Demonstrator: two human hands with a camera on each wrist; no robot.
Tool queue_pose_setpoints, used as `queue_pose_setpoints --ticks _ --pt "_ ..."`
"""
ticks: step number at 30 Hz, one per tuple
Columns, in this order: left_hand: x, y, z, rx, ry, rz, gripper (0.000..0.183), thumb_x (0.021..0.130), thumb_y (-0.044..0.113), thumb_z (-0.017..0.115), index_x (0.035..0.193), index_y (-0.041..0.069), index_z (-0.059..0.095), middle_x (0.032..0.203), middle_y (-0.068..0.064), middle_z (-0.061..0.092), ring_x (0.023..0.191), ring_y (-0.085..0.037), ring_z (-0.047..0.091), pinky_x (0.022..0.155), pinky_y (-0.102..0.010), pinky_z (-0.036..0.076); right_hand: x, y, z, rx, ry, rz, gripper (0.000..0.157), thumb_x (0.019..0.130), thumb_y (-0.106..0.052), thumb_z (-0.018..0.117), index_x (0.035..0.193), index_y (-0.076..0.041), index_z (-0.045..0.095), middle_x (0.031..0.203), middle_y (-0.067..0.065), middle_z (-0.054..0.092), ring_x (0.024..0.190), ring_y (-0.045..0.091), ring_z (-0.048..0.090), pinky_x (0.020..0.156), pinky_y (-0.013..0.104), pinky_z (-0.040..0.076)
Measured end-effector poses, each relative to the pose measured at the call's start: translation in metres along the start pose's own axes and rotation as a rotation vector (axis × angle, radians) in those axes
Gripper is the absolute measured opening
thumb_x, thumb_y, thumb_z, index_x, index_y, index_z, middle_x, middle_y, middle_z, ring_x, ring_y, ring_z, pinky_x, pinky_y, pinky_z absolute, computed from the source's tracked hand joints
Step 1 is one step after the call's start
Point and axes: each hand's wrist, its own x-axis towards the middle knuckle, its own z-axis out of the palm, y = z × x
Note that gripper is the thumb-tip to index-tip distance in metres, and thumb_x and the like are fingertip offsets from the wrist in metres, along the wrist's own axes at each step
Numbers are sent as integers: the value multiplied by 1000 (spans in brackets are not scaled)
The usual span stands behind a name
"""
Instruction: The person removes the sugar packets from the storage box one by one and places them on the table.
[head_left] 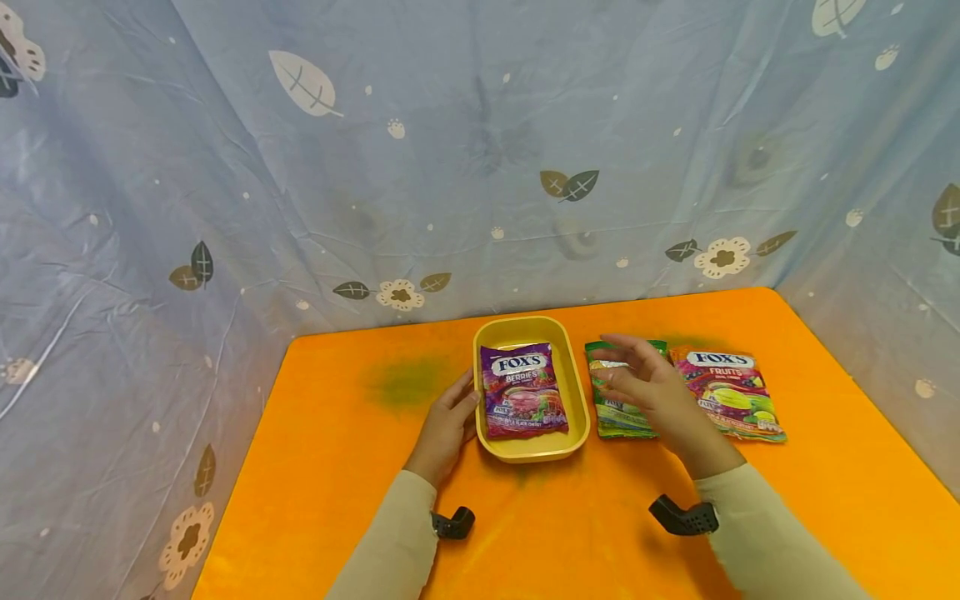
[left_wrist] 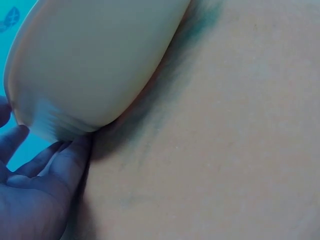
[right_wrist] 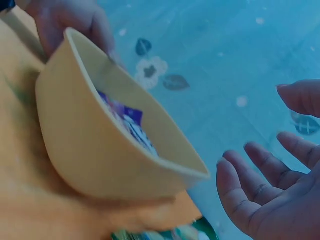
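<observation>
A yellow plastic tub stands on the table with a purple Fox's Berries candy bag lying in it. At the tub's left side, my left hand holds the wall, thumb at the rim and fingers against the outside; the left wrist view shows these fingers low on the wall. My right hand hovers over a green candy bag, fingers spread and relaxed, nothing held. It hides part of that bag. In the right wrist view the right hand is apart from the tub.
A Fox's Fruits candy bag lies right of the green one. The orange table has its back edge against a pale blue patterned curtain, which also closes off both sides.
</observation>
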Motion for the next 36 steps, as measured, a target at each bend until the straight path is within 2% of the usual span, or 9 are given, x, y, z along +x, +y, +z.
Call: queue_pose_setpoints --ticks 4,7,13,19,24,31,36 --pt "0 1 0 -5 -6 2 58 116 26 58 171 19 40 167 -13 45 134 -34 64 105 -43 55 7 1 15 -6 -17 11 62 113 -19 64 166 -3 35 156 27 47 139 47 53 103 43 59" --pt "0 1 0 -5 -7 2 58 116 26 58 171 20 40 168 -13 45 134 -34 64 105 -43 55 12 3 26 13 -35 14 62 112 -16 65 165 -2 37 156 29 47 141 53 48 103 42 58" --pt "0 0 0 -9 -14 2 59 116 27 58 171 19 40 168 -14 45 134 -34 64 105 -42 55 20 10 41 52 -63 58 62 110 -10 65 164 0 36 160 34 40 145 56 43 110 54 50" --pt "0 0 0 -9 -18 8 59 116 26 57 171 17 39 168 -16 44 135 -36 63 106 -43 55 29 11 56 -65 -41 126 66 108 -15 70 164 -3 38 165 27 40 152 50 39 117 61 42" --pt "0 0 0 -6 -22 7 59 116 27 58 171 18 39 168 -16 45 134 -36 64 105 -43 56 36 17 70 -184 -33 153 68 108 -16 71 165 -3 37 166 29 36 154 54 32 121 63 35" --pt "0 0 0 -30 -23 -6 58 116 27 58 171 19 41 167 -14 46 134 -35 64 104 -43 56 45 25 88 -300 28 220 74 105 -23 75 165 -3 36 160 28 44 140 47 50 118 64 42" --pt "0 0 -1 -13 -8 -11 58 116 27 59 171 21 42 167 -12 47 135 -34 64 105 -42 55 49 25 93 -313 61 269 75 104 -21 77 163 -1 37 159 26 46 143 46 48 121 63 37"
